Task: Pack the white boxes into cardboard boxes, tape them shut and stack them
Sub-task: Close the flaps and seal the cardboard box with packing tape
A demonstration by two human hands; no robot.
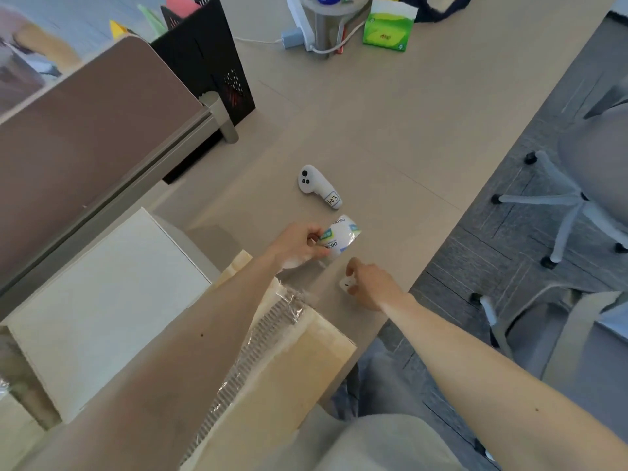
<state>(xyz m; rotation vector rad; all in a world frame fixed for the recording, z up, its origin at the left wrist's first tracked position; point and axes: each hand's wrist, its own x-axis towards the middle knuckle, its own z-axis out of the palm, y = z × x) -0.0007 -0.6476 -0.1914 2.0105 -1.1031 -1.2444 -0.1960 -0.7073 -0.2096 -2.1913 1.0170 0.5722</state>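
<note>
Near the front edge of the beige desk (390,113), the left hand (295,244) grips a roll of clear tape (341,237). Its thumb and fingers are curled round the roll's near side, so most of the roll juts out past the fingertips, with the blue-and-green printed label facing up. Whether the roll rests on the desk or is held just above it cannot be told.

A wrinkled, shiny strip of tape (289,304) lies along the top of the cardboard box (306,355). This box sits at the desk edge directly beneath the left forearm, behind the grip and close to the person's lap.

The right hand (373,287) is just right of the roll and apart from it. Its fingers are curled round a small white object (346,283) held low against the desk — what that object is cannot be made out.

A large white box (102,300) stands left of the cardboard box, and the forearm hides where the two meet. Beyond the roll, a white handheld controller (319,186) lies on the desk with a handwritten label on its handle.

Farther back are a green tissue pack (387,32) and a black mesh organiser (204,62), with a brown divider panel (85,130) at left. An office chair (574,198) stands on grey carpet (475,266) at right.
</note>
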